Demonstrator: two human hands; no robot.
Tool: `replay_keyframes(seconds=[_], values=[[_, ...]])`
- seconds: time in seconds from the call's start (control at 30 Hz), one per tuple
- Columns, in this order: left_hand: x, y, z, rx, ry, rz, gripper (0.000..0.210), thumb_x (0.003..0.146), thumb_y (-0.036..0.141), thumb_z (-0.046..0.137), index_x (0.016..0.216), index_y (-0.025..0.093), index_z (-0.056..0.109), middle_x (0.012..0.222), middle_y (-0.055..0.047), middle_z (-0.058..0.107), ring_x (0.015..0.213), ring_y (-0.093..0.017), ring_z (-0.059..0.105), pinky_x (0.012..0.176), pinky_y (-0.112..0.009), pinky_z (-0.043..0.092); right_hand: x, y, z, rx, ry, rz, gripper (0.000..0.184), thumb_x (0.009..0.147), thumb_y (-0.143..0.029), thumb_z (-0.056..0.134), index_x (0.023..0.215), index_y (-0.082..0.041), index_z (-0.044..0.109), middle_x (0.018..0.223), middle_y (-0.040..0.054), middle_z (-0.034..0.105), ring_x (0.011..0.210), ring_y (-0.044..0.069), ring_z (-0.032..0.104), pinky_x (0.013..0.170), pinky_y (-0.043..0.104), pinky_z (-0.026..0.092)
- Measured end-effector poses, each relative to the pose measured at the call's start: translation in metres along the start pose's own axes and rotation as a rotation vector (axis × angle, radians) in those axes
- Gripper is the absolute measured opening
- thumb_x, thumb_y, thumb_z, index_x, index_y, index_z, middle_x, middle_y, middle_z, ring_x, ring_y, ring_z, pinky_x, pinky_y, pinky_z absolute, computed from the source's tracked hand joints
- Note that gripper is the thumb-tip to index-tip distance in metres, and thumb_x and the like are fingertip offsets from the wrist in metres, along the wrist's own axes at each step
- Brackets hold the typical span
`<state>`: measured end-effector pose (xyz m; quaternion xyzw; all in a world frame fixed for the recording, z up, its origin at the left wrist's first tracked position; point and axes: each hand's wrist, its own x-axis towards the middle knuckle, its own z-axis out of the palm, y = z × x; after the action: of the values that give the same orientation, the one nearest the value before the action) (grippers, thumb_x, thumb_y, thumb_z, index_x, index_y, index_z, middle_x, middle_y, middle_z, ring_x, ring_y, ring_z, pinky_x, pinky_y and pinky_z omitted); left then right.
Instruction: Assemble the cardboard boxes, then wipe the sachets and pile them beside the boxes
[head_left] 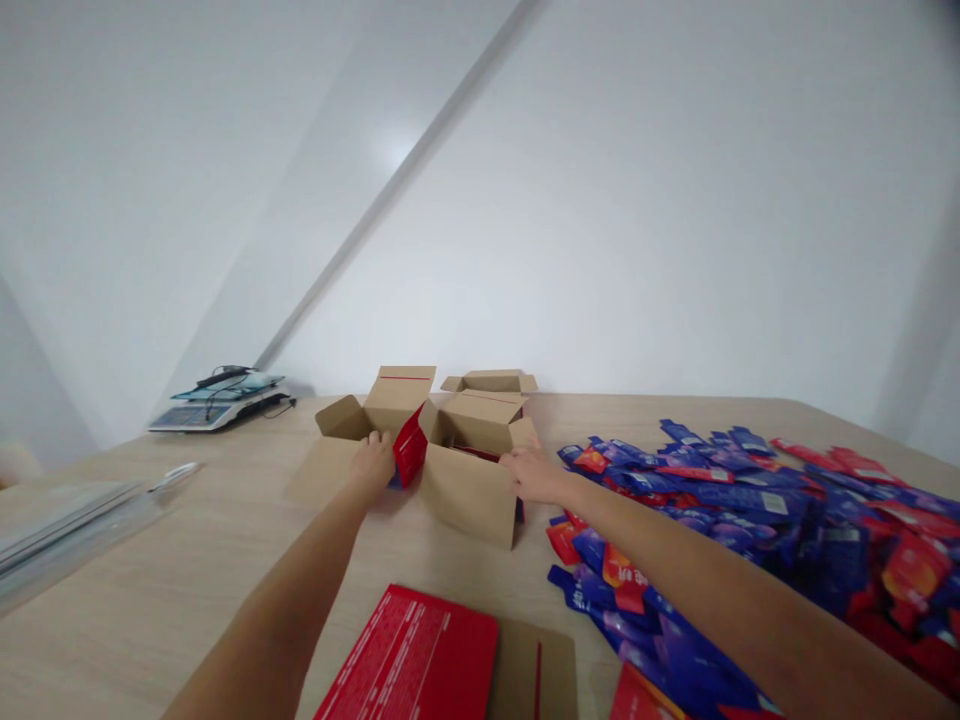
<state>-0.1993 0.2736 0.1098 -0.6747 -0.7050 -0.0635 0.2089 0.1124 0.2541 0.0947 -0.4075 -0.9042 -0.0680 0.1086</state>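
Note:
Two cardboard boxes stand side by side mid-table with their flaps up: a left box point(349, 422) and a right box point(472, 490), both brown inside. Between them a red printed flap point(410, 450) sticks up. My left hand point(373, 462) is at the near right edge of the left box, fingers curled over the cardboard beside the red flap. With bent fingers, my right hand point(531, 472) grips the right edge of the right box near its side flap. Something reddish shows inside the right box, too little of it to name.
A flat red carton point(420, 655) lies near the front edge. Many blue and red sachets point(750, 510) are heaped on the right. At the left are a scale point(217, 408), a white-handled tool point(176, 475) and clear plastic sheets point(67, 530). Another box point(491, 380) stands behind.

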Motion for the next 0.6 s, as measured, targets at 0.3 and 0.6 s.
replay_keyframes(seconds=[0.3,0.6], values=[[-0.041,0.074,-0.042,-0.350,0.200,0.536,0.033,0.087,0.032,0.043,0.116,0.018,0.051,0.114,-0.008,0.059,0.109,-0.021,0.050,0.101,-0.038,0.030,-0.052,0.007,-0.042,-0.029,0.131,-0.089,0.029,0.077,-0.013,0.052,0.105,-0.018,0.057,0.098,0.0098,0.064,0.102,0.022,0.054,0.103,0.048,0.016],[-0.134,0.089,-0.196,-0.323,-0.106,0.507,0.047,0.093,0.043,0.024,0.086,0.019,0.063,0.081,-0.006,0.067,0.074,-0.017,0.061,0.065,-0.027,0.041,-0.183,-0.055,-0.135,0.055,0.261,-0.137,0.028,0.078,-0.010,0.047,0.102,-0.019,0.058,0.093,0.0065,0.063,0.095,0.019,0.054,0.104,0.049,0.014]])
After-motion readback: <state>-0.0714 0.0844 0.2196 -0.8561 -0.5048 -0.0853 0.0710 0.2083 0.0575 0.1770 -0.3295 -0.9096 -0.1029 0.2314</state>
